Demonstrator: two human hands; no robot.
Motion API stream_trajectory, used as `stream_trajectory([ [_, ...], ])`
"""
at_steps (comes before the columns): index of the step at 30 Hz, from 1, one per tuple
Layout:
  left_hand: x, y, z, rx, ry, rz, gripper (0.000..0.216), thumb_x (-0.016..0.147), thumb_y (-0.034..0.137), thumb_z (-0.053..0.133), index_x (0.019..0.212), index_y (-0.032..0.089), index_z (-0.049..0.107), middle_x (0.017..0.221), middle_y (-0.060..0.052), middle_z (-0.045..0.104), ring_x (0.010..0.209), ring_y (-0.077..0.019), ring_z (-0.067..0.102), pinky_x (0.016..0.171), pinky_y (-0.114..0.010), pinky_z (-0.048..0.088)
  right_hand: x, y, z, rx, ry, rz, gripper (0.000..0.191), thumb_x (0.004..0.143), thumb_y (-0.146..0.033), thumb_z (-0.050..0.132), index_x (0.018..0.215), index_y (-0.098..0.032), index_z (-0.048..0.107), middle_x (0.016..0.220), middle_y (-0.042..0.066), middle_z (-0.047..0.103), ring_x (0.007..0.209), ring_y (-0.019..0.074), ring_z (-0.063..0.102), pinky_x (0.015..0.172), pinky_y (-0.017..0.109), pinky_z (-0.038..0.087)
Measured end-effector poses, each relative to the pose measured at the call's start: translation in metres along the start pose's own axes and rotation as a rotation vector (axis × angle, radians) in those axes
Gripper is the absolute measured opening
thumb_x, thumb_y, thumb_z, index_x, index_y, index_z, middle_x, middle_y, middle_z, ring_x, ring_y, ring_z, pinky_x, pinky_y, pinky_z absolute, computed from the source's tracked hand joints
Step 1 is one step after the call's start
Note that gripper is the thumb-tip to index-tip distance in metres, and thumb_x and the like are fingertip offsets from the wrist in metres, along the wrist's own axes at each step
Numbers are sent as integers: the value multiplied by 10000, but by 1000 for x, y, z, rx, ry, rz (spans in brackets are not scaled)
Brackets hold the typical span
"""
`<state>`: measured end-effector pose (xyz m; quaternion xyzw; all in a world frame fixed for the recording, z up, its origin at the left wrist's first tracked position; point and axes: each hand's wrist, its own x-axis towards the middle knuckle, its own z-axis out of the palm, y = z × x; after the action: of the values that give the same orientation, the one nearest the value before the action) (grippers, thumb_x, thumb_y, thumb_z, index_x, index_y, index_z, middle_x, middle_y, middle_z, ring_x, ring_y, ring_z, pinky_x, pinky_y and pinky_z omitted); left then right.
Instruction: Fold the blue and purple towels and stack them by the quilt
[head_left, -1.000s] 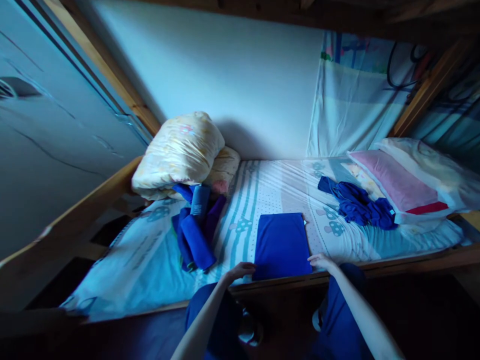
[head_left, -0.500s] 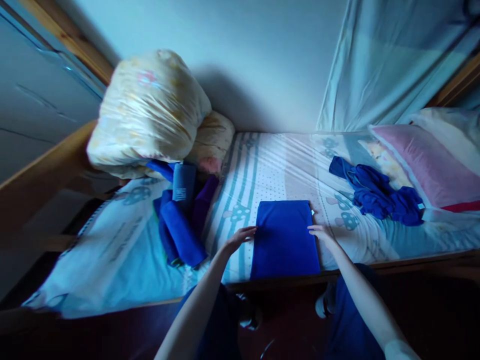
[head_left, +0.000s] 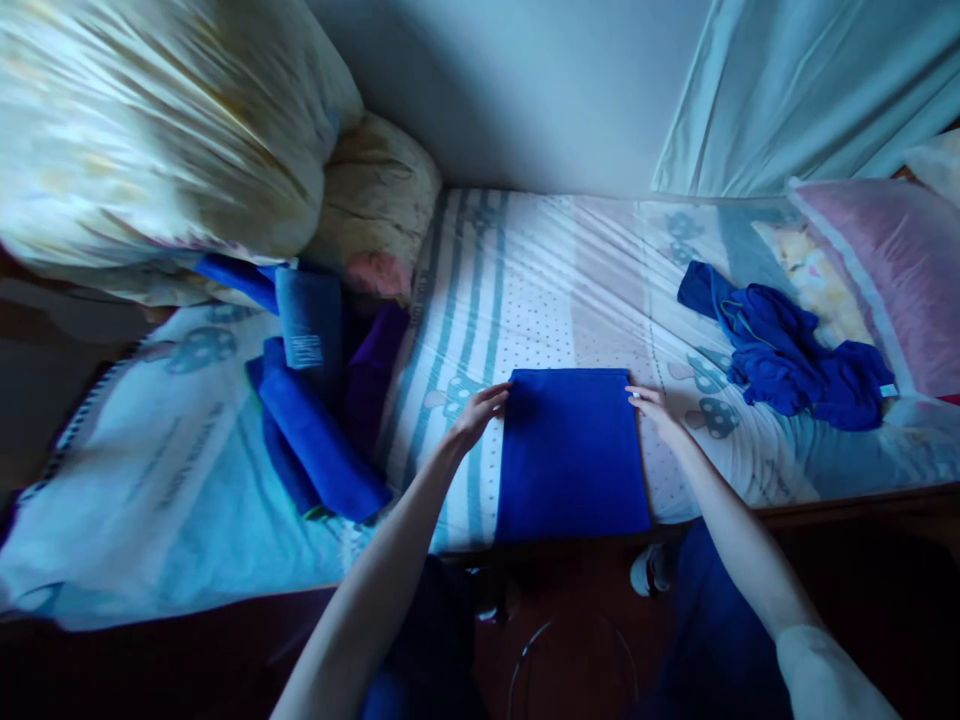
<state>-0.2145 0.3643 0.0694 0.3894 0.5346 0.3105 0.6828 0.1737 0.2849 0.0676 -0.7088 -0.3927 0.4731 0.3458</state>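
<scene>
A folded blue towel (head_left: 574,455) lies flat on the bed, its near edge along the bed's front edge. My left hand (head_left: 484,412) is at its far left corner, fingertips closed together on the edge. At the far right corner my right hand (head_left: 651,402) pinches the edge, near a small white tag. Thin fold lines run along the towel's far edge. The undersides of both hands' grips are hidden.
Rolled blue towels (head_left: 322,440), a grey-blue roll (head_left: 309,318) and a purple one (head_left: 375,360) lie at left, below a large stuffed cream bundle (head_left: 165,130). A crumpled blue cloth (head_left: 802,350) lies at right, beside a pink pillow (head_left: 892,270).
Both hands have slid from the towel's sides up to its far corners. The head view has moved closer, pushing the bundle and rolls further left.
</scene>
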Motion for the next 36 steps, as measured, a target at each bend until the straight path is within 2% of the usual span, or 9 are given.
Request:
stream_trajectory([
  [4,10,-1,1,1,0,-14,679,624,516,828,1169,129,709,894,-55,677,808,-176,567,760,-324,429,8,-7,-2,44,-20,-13,388,798,-363,729,1149,-200,756,1211,77,750,1111,233,677,1029,397,494],
  [8,13,0,2,0,24,-22,671,616,509,829,1165,140,716,938,-64,694,845,-189,575,781,-328,429,9,-12,-2,48,-56,-44,401,822,-367,727,1185,-197,743,1275,88,722,1155,243,667,1029,402,500],
  [17,16,0,2,54,75,4,694,608,526,831,1163,123,724,979,-86,720,947,-240,601,832,-358,448,13,-9,1,20,-21,-49,396,845,-371,714,1205,-210,743,1218,74,749,1129,238,669,1023,391,499],
  [27,20,2,3,1,70,15,736,667,482,813,1283,108,666,1015,-107,725,947,-236,618,873,-391,478,22,-9,-1,5,6,-52,434,871,-393,696,1257,-197,713,1112,74,768,1129,232,649,1042,394,477],
  [30,23,4,4,12,65,42,742,702,472,788,1338,126,629,1091,-115,717,1025,-250,623,935,-419,474,25,-9,-2,1,17,-64,469,876,-406,683,1302,-210,684,1118,59,762,1105,218,649,1038,382,478],
  [33,25,6,6,68,89,100,750,750,483,752,1393,135,585,1226,-143,681,1192,-304,585,1039,-473,432,29,-11,-2,-30,29,-98,491,889,-415,660,1336,-212,659,1171,63,742,1092,213,649,1045,383,478],
  [36,21,3,17,320,186,248,724,808,485,707,1431,151,550,1464,-167,544,1411,-371,415,1166,-535,310,23,-18,9,-199,69,-198,509,929,-413,596,1386,-190,616,1342,108,663,1212,254,601,1102,424,441],
])
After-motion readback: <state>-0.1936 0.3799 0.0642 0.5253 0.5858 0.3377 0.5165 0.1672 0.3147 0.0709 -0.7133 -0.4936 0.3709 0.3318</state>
